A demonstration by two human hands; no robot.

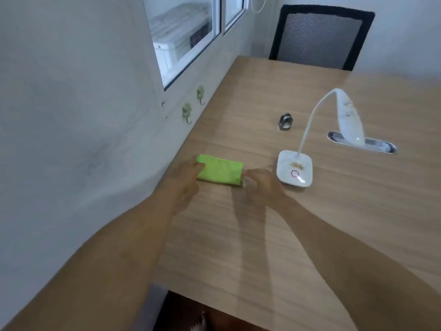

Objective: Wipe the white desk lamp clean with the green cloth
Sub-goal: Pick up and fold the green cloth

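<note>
A folded green cloth (220, 172) lies flat on the wooden desk (274, 235) near the wall. My left hand (185, 180) touches its left end with the fingertips on the cloth's edge. My right hand (261, 186) rests at the cloth's right end, fingers curled and blurred; whether it grips the cloth is unclear. The white desk lamp (295, 172) stands just right of my right hand, its square base speckled with brown crumbs beside a red ring button. Its gooseneck arches up to a dirty white head (349, 118).
A small dark metal clip (285, 121) sits behind the lamp. An oval cable grommet (379, 145) is set in the desk under the lamp head. A black mesh chair (321, 37) stands at the far end. Wall hooks (186, 111) and a window are on the left.
</note>
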